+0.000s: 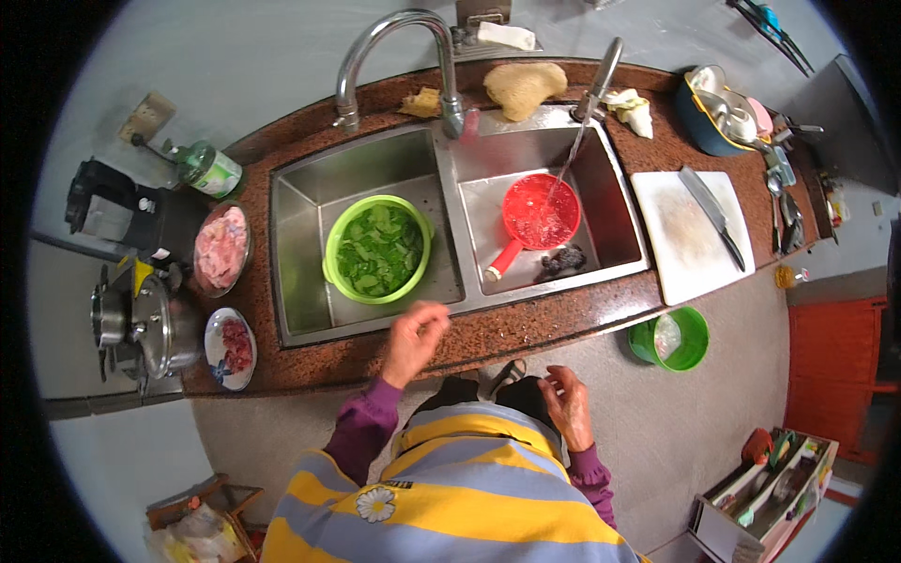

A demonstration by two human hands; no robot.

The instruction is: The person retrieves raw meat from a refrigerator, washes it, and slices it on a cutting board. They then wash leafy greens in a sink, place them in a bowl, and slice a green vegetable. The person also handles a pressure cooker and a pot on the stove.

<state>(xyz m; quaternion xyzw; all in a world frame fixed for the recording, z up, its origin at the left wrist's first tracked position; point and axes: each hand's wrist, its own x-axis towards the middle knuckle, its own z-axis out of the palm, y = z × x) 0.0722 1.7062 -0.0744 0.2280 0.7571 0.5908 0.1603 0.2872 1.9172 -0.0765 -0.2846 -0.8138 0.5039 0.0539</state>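
Observation:
My left hand (417,343) hovers over the counter's front edge with its fingers loosely curled and nothing visible in them. Close above it, in the left sink basin (450,278), sits a light green plastic colander or bowl (331,271) full of green leaves (380,250). My right hand (567,407) hangs in front of the counter, bent fingers slightly apart, holding nothing. Water runs from the right faucet (603,77) into a red plastic dipper (540,211) in the right basin (482,211). A dark scrubber (565,262) lies beside the dipper.
A kitchen knife (711,211) rests on a white cutting board (686,271) at right. Raw meat fills a bowl (222,246) at left, above a plate (215,341) of cut meat. A pressure cooker (165,327) stands beside them. A green bin (693,348) is on the floor.

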